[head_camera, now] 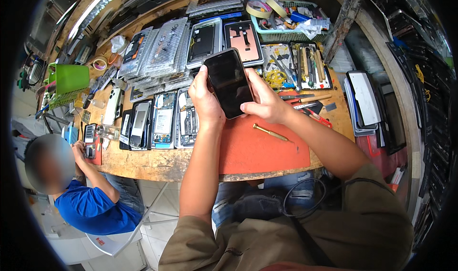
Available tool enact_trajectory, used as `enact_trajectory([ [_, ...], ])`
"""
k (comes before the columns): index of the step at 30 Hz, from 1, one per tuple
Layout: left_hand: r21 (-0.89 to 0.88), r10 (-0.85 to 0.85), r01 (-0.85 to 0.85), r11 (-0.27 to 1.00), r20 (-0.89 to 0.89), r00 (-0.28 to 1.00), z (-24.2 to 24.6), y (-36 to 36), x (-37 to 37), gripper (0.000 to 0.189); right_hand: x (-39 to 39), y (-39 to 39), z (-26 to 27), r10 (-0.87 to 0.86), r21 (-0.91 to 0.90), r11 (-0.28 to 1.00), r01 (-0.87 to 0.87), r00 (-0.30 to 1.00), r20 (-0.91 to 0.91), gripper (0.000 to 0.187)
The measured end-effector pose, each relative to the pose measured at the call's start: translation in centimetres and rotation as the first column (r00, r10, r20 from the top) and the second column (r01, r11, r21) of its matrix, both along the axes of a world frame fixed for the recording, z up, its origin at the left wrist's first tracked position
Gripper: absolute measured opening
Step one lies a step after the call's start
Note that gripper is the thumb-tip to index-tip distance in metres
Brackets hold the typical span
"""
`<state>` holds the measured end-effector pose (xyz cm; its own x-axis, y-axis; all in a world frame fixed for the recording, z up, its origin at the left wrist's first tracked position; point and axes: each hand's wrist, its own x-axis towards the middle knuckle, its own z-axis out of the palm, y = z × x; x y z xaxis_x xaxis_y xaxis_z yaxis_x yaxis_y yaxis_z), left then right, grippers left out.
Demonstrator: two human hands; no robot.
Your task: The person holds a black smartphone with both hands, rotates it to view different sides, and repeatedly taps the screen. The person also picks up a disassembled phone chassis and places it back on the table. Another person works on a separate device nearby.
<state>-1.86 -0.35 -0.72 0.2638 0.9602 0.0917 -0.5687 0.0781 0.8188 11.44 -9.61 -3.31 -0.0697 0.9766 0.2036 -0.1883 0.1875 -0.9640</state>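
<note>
A smartphone [229, 84] with a dark screen is held above the workbench, its face turned up toward me. My left hand [206, 99] grips its left edge, thumb near the upper corner. On the other edge is my right hand [266, 101], its thumb at the lower right of the screen. Below the phone lies a red work mat [257, 152]. A brass precision screwdriver [271, 132] rests on that mat, beneath my right forearm. Left of my left hand, opened phones [164, 118] with bared inner parts lie side by side.
Bubble-wrapped parts [161, 49] are stacked behind the phones. A teal basket [268, 34] holds tape rolls and scraps. A tool tray [310, 67] and loose tweezers and handles lie right of my hands. A co-worker in a blue shirt [96, 206] sits at left. A wooden post [345, 20] stands at right.
</note>
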Motion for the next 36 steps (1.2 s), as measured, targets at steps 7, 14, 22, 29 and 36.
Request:
enact_trajectory([
  [7, -0.057, 0.042, -0.044, 0.997, -0.040, 0.998, -1.3, 1.2, -0.2, 0.026, 0.0, 0.1, 0.4, 0.136, -0.017, 0.990, -0.143, 0.966, -0.221, 0.084],
  [14, 0.279, 0.248, -0.179, 0.944, -0.239, 0.939, -0.8, 1.9, -1.1, 0.033, 0.2, 0.4, -0.2, 0.062, -0.059, 0.994, -0.087, 0.939, -0.339, 0.068],
  [22, 0.172, 0.329, -0.304, 0.937, -0.143, 0.933, 0.3, 2.7, -2.2, 0.018, 0.6, 0.6, -0.7, 0.039, -0.046, 0.997, -0.057, 0.944, -0.328, 0.064],
  [29, 0.619, 0.658, -0.462, 0.635, -0.120, 0.743, 3.7, 2.3, -4.7, 0.018, 1.1, 1.2, -1.1, 0.032, -0.068, 0.995, -0.070, 0.891, -0.453, 0.062],
  [36, 0.887, 0.823, -0.463, 0.013, 0.253, 0.509, 17.8, -5.0, -18.5, 0.026, 0.4, 2.1, -1.5, 0.095, -0.048, 0.990, -0.132, 0.879, -0.467, 0.066],
])
